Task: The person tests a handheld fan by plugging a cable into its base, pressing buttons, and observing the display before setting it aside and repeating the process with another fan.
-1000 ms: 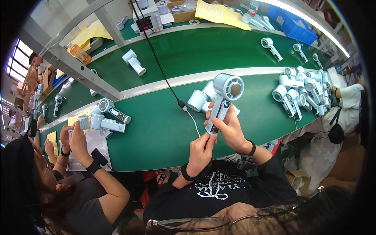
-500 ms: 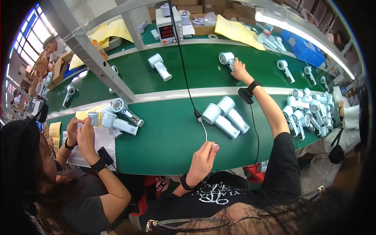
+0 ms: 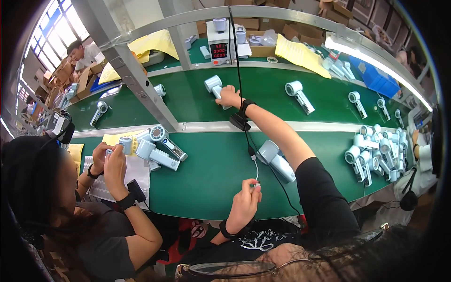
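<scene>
My left hand (image 3: 243,203) is closed near the front edge of the green bench, pinching the plug end of a white charging cable (image 3: 256,170). This cable joins a black cord hanging from above. Across the bench rail, my right hand (image 3: 229,97) has its fingers round the handle of a light-blue handheld fan (image 3: 213,84) lying on the green belt. The fan's round head points to the far left, and part of its handle is hidden by the fingers. Under my right forearm, light-blue fans (image 3: 282,168) lie on the bench, partly covered by the arm.
A co-worker's hands (image 3: 112,162) hold a fan part at the left, beside several fans (image 3: 157,152). A heap of fans (image 3: 376,150) lies at the right. More fans (image 3: 299,96) are spread along the belt. Behind stand a power supply (image 3: 219,44) and a blue bin (image 3: 376,77).
My right hand has left one fan on the belt and reached left to another. My left hand still pinches the cable's plug. The whole view has shifted slightly.
</scene>
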Demonstrator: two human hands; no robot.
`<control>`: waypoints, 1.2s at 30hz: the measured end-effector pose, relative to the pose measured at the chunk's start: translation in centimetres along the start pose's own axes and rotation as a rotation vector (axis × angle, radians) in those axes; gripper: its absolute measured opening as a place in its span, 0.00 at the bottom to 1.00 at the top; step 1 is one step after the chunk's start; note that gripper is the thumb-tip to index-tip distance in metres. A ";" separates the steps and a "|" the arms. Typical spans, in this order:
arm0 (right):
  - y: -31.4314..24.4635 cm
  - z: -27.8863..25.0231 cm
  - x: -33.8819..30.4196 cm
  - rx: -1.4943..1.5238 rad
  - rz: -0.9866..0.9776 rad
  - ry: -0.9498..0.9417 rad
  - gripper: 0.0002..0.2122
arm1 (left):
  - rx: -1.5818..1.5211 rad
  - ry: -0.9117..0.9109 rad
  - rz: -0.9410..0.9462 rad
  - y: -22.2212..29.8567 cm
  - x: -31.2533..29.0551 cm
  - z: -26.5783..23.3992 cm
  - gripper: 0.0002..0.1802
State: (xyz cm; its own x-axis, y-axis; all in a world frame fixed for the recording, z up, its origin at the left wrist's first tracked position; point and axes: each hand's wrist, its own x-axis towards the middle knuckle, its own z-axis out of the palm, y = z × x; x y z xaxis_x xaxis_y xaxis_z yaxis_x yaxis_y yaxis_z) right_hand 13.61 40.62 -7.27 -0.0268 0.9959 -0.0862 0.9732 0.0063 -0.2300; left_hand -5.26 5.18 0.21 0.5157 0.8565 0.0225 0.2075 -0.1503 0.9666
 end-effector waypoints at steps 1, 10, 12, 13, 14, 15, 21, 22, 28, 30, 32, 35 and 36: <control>0.0 0.1 -0.3 0.052 0.004 0.072 0.35 | -0.001 0.003 -0.005 -0.2 -0.1 -0.1 0.09; 3.3 -9.3 -15.5 0.154 0.009 0.369 0.26 | -0.073 0.095 0.071 -0.7 -0.1 -0.1 0.07; 5.1 -10.1 -19.7 0.402 -0.117 0.440 0.28 | -0.086 0.082 0.053 -0.4 -0.1 0.4 0.07; 5.5 -10.2 -21.8 0.401 -0.103 0.438 0.28 | -0.090 0.069 0.049 -0.2 -0.3 0.6 0.07; 6.0 -10.4 -24.0 0.624 -0.069 0.330 0.29 | -0.113 0.055 0.056 0.2 -0.2 1.0 0.07; 5.9 -10.4 -26.1 0.847 -0.033 0.218 0.30 | -0.137 0.040 0.060 0.5 -0.2 1.3 0.06; 0.7 -10.5 -37.2 1.476 0.025 0.297 0.28 | -0.224 -0.023 0.150 1.2 -0.1 4.6 0.06; 0.2 -10.0 -38.1 1.483 0.036 0.298 0.28 | -0.209 -0.024 0.200 1.3 0.0 5.1 0.06; -1.1 -7.5 -40.9 2.022 0.019 0.318 0.26 | -0.111 0.064 0.330 1.7 0.0 6.5 0.06; -1.2 -6.9 -41.2 2.088 0.019 0.315 0.26 | -0.095 0.071 0.332 1.7 -0.1 6.6 0.06; -1.3 -6.5 -41.3 2.115 0.021 0.334 0.25 | -0.065 0.092 0.351 1.6 -0.3 6.7 0.05; -1.5 -6.2 -41.4 2.138 0.005 0.321 0.25 | -0.070 0.095 0.355 1.6 -0.5 6.7 0.06; -1.6 -6.1 -41.4 2.144 -0.013 0.303 0.24 | -0.074 0.097 0.360 1.6 -0.6 6.7 0.06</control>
State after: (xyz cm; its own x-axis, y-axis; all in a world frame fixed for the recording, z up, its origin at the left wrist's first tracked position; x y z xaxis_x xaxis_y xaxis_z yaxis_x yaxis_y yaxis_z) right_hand 14.55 -0.05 2.55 0.2083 0.9780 -0.0105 -0.7087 0.1435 -0.6907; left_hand 0.32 1.16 0.09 0.4627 0.7988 0.3845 -0.0345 -0.4172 0.9082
